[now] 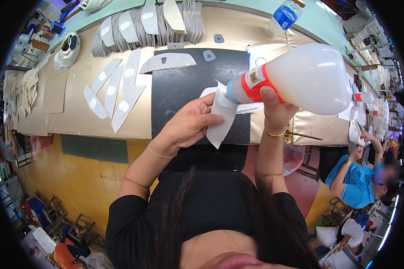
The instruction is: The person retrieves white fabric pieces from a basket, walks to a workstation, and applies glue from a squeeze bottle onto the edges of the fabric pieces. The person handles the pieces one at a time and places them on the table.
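My left hand point(188, 125) pinches a white, pointed shoe-upper piece point(221, 120) and holds it above the black mat point(184, 87). My right hand point(274, 107) grips the neck of a large translucent white squeeze bottle point(309, 78) with a red label band. The bottle is tipped sideways, and its blue nozzle point(231, 91) touches the top of the white piece. A gold bracelet circles my right wrist.
Several white cut pieces point(114, 92) lie fanned on the tan table point(76, 121) to the left. Stacked grey pieces point(143, 27) line the far edge. A water bottle point(285, 15) stands at the back. A person in blue point(357, 179) sits at the right.
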